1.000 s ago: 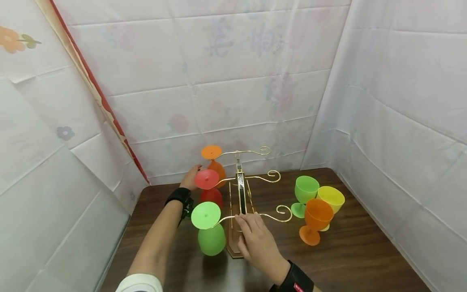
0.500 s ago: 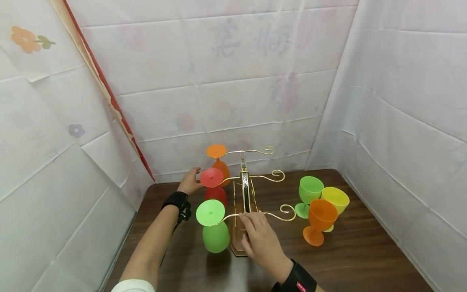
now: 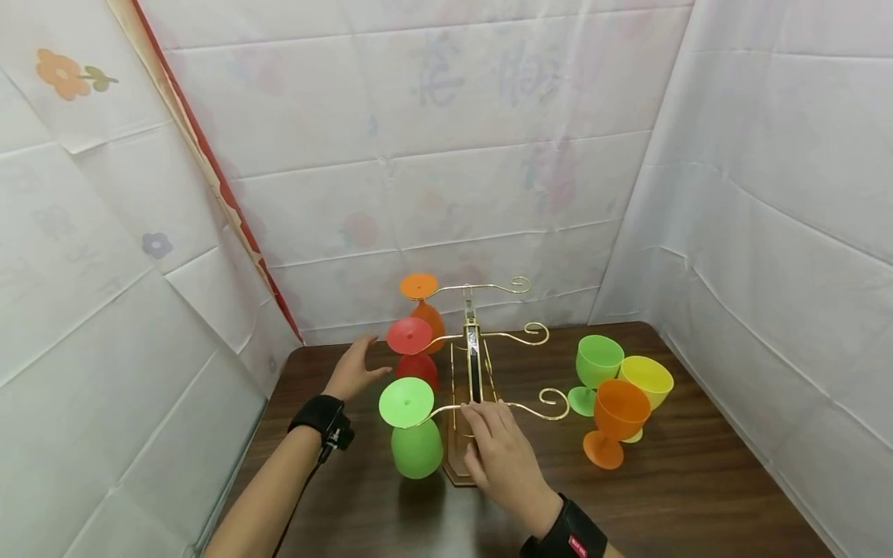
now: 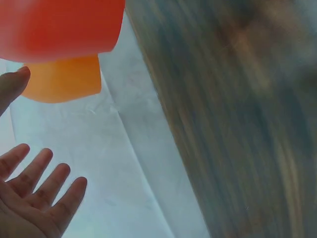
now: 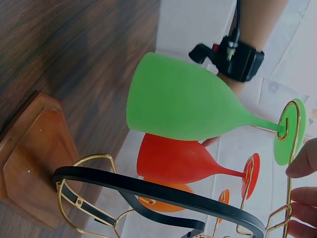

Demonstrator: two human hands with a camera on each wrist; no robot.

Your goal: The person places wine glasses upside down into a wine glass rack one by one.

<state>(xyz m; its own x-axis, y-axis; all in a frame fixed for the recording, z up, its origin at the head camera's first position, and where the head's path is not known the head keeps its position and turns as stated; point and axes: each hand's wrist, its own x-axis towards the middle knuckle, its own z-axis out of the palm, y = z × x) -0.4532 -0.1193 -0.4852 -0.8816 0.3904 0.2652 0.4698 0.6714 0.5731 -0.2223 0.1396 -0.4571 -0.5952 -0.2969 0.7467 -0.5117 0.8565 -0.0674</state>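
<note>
A gold-wire stemware rack on a wooden base stands mid-table. Upside down from its left hooks hang a green goblet, a red goblet and, farthest back, an orange goblet. My left hand is just left of the red goblet, thumb and fingers spread, holding nothing. In the left wrist view, a gap shows between its fingers and the red goblet. My right hand pinches the rack's front wire arm between thumb and fingers.
Right of the rack, an upright green goblet, a yellow goblet and an orange goblet stand close together on the dark wooden table. Curled right-hand hooks stick out toward them. White sheets enclose the table's back and sides.
My left hand has drawn back leftward and toward me from beside the red and orange goblets, its fingers spreading. The right hand stays on the rack's front arm. The view has shifted slightly.
</note>
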